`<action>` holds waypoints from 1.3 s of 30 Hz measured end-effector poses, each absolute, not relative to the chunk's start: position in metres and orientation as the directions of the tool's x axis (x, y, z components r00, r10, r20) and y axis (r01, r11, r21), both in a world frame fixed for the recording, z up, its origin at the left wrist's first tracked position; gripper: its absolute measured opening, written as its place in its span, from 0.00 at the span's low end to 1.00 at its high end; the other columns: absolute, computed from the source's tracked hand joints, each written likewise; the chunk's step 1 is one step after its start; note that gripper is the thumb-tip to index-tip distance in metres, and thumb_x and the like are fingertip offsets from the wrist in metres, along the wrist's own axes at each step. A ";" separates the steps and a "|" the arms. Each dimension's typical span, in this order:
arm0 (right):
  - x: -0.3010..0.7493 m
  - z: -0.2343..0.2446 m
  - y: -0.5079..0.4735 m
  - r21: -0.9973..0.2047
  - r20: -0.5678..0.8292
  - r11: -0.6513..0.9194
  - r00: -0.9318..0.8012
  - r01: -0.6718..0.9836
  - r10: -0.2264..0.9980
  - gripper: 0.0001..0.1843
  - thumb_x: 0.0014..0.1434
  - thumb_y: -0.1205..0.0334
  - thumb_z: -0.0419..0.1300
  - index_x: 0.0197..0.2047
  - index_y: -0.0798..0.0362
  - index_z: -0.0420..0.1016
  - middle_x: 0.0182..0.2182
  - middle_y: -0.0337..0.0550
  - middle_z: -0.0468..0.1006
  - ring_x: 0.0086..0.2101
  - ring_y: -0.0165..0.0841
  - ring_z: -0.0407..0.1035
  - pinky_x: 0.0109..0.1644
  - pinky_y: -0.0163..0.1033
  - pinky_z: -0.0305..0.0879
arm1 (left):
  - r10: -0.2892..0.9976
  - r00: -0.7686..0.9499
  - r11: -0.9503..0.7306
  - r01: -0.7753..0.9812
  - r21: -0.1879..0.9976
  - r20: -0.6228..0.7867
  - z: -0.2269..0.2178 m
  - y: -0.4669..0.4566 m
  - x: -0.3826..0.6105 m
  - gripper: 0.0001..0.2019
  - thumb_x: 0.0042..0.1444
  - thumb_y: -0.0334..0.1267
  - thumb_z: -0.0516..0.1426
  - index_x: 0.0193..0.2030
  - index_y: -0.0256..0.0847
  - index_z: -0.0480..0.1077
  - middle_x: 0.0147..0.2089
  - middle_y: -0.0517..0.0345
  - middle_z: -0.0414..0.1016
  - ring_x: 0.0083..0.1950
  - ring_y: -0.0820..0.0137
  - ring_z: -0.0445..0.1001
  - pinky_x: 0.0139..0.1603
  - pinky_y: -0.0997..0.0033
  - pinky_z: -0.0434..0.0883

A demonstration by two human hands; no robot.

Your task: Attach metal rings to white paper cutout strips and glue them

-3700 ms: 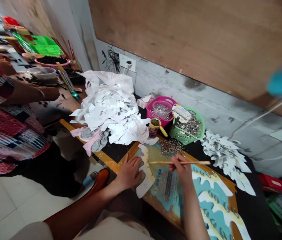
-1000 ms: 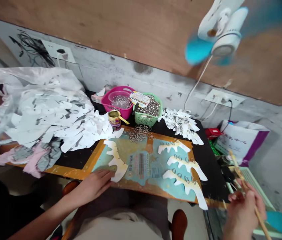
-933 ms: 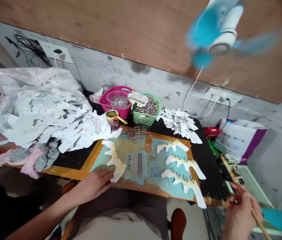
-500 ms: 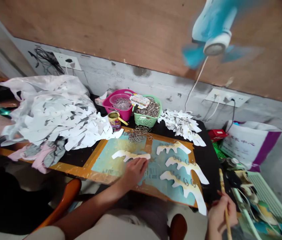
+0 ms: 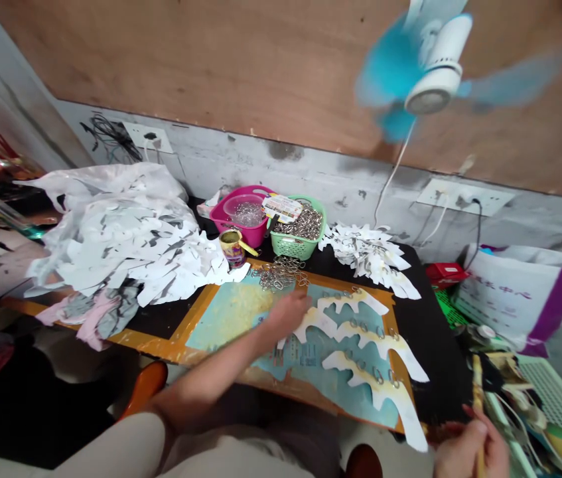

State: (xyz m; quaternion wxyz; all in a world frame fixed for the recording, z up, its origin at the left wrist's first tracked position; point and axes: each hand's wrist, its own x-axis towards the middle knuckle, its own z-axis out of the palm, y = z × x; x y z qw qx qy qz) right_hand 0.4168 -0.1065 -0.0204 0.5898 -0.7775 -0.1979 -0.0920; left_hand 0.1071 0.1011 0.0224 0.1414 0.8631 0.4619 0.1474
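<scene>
My left hand (image 5: pixel 288 313) is over the mat, its fingers closed and slightly blurred at the upper edge of a white scalloped cut-out (image 5: pixel 316 323). The hand covers part of that piece. Just beyond the fingers lies a loose heap of metal rings (image 5: pixel 281 275). Several similar cut-outs with rings along their yellowish edges lie to the right, among them a long curved one (image 5: pixel 380 392). Low at the right, my right hand (image 5: pixel 472 448) grips a slim wooden stick (image 5: pixel 478 382) held upright; its lower end is out of view.
Behind the mat (image 5: pixel 225 312) stand an open tin (image 5: pixel 232 249), a pink basket (image 5: pixel 253 236) and a green basket (image 5: pixel 293 247) of rings. White cut-outs pile up at left (image 5: pixel 136 245) and right (image 5: pixel 365 252). A blue fan (image 5: pixel 430 93) spins above. A pale green crate (image 5: pixel 549 392) stands at right.
My left hand has moved right with the white cut-out, bringing it against the ringed pieces. My right hand still holds the stick, now lower and farther right in view. The view has shifted slightly.
</scene>
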 end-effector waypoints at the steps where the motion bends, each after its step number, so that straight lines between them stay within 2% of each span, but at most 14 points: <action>1: 0.419 -0.019 -0.107 -0.876 0.388 -0.217 0.896 0.431 0.216 0.24 0.58 0.50 0.54 0.48 0.57 0.80 0.22 0.44 0.74 0.18 0.37 0.65 0.21 0.42 0.62 | 0.849 0.518 -0.517 0.771 0.372 0.108 0.026 0.120 0.094 0.08 0.66 0.38 0.56 0.42 0.35 0.72 0.44 0.54 0.76 0.45 0.67 0.75 0.48 0.61 0.74; 5: 0.419 -0.014 -0.103 -0.872 0.415 -0.175 0.879 0.458 0.234 0.23 0.58 0.49 0.54 0.47 0.55 0.79 0.23 0.45 0.74 0.18 0.38 0.66 0.20 0.42 0.62 | 0.858 0.512 -0.487 0.783 0.386 0.045 0.029 0.171 0.052 0.06 0.63 0.36 0.59 0.39 0.35 0.73 0.41 0.55 0.76 0.45 0.67 0.75 0.49 0.60 0.73; 7: 0.414 -0.013 -0.099 -0.881 0.403 -0.166 0.887 0.443 0.226 0.22 0.57 0.50 0.54 0.45 0.55 0.79 0.22 0.44 0.74 0.18 0.37 0.66 0.20 0.42 0.62 | 0.864 0.501 -0.472 0.779 0.414 0.042 0.028 0.177 0.043 0.03 0.60 0.31 0.59 0.35 0.35 0.74 0.39 0.54 0.77 0.43 0.67 0.75 0.48 0.63 0.72; 10: 0.408 -0.012 -0.094 -0.895 0.379 -0.161 0.899 0.416 0.220 0.20 0.57 0.52 0.55 0.44 0.55 0.80 0.21 0.41 0.73 0.17 0.36 0.65 0.20 0.40 0.61 | 0.891 0.448 -0.424 0.769 0.479 0.070 0.029 0.176 0.042 0.06 0.57 0.28 0.59 0.34 0.37 0.77 0.41 0.51 0.79 0.42 0.66 0.76 0.47 0.68 0.70; 13: 0.407 -0.013 -0.092 -0.898 0.371 -0.166 0.903 0.409 0.215 0.19 0.56 0.53 0.56 0.43 0.56 0.80 0.22 0.41 0.73 0.16 0.35 0.65 0.19 0.39 0.60 | 0.929 0.361 -0.338 0.752 0.566 0.076 0.031 0.173 0.049 0.06 0.56 0.31 0.59 0.36 0.39 0.79 0.39 0.53 0.81 0.40 0.66 0.77 0.44 0.70 0.69; 16: 0.410 -0.014 -0.091 -0.903 0.368 -0.155 0.908 0.400 0.200 0.19 0.56 0.54 0.56 0.43 0.56 0.80 0.25 0.43 0.76 0.16 0.33 0.64 0.18 0.38 0.60 | 0.950 0.313 -0.250 0.712 0.656 0.023 0.031 0.169 0.059 0.07 0.55 0.35 0.60 0.36 0.38 0.81 0.33 0.54 0.81 0.35 0.67 0.77 0.39 0.72 0.69; 22: 0.414 -0.021 -0.094 -0.895 0.348 -0.214 0.913 0.391 0.212 0.18 0.58 0.58 0.55 0.47 0.56 0.80 0.25 0.40 0.76 0.19 0.32 0.66 0.23 0.36 0.61 | 0.912 0.383 -0.133 0.615 0.778 -0.147 0.018 0.149 0.079 0.08 0.52 0.36 0.61 0.32 0.34 0.81 0.26 0.55 0.79 0.26 0.71 0.74 0.28 0.75 0.68; 25: 0.414 -0.024 -0.095 -0.890 0.356 -0.216 0.909 0.400 0.218 0.19 0.58 0.58 0.56 0.47 0.56 0.81 0.26 0.41 0.76 0.20 0.32 0.66 0.23 0.36 0.61 | 0.900 0.397 -0.113 0.614 0.781 -0.182 0.011 0.143 0.086 0.06 0.49 0.34 0.62 0.27 0.35 0.80 0.24 0.56 0.78 0.24 0.72 0.73 0.27 0.75 0.68; 29: 0.415 -0.026 -0.095 -0.899 0.330 -0.222 0.917 0.378 0.225 0.19 0.58 0.57 0.55 0.48 0.55 0.80 0.31 0.43 0.78 0.20 0.31 0.66 0.23 0.36 0.62 | 0.907 0.392 -0.148 0.637 0.757 -0.152 0.005 0.141 0.091 0.03 0.46 0.30 0.63 0.23 0.37 0.77 0.25 0.57 0.78 0.30 0.70 0.75 0.32 0.74 0.68; 35: 0.414 -0.024 -0.094 -0.911 0.332 -0.180 0.920 0.370 0.210 0.20 0.58 0.55 0.55 0.47 0.57 0.80 0.29 0.44 0.77 0.19 0.31 0.64 0.21 0.35 0.60 | 0.880 0.460 -0.228 0.624 0.747 -0.115 0.002 0.142 0.095 0.04 0.49 0.32 0.61 0.30 0.39 0.79 0.30 0.58 0.80 0.32 0.70 0.77 0.34 0.75 0.70; 39: 0.402 -0.006 -0.094 -0.861 0.406 -0.201 0.869 0.468 0.283 0.24 0.64 0.50 0.52 0.52 0.58 0.77 0.39 0.51 0.80 0.23 0.32 0.68 0.28 0.39 0.66 | 0.855 0.511 -0.291 0.613 0.735 -0.087 0.001 0.141 0.096 0.07 0.50 0.31 0.60 0.34 0.40 0.79 0.32 0.58 0.81 0.34 0.70 0.76 0.37 0.74 0.70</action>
